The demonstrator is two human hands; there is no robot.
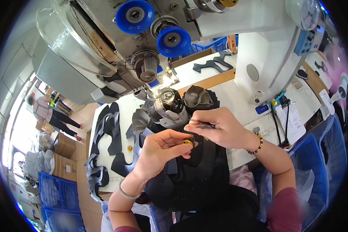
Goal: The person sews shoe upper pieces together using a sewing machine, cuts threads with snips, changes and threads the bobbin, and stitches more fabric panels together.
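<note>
My left hand (158,150) pinches a small yellow-and-black bobbin (189,142) between thumb and fingertips, in front of the machine's metal head. Close by on the right, my right hand (216,125) is closed round a thin dark tool (205,126); its kind is mostly hidden by the fingers. The two hands are near each other but apart. Beneath them lies dark, padded-looking material (193,174) across my lap and the table edge. A second yellow bobbin (129,148) rests on the white table to the left of my left hand.
An industrial sewing machine (255,23) with blue thread discs (134,16) stands over the table. Dark curved cut pieces (114,129) lie at left, others (212,65) behind. Blue crates (60,191) flank both sides. A person (46,110) stands far left.
</note>
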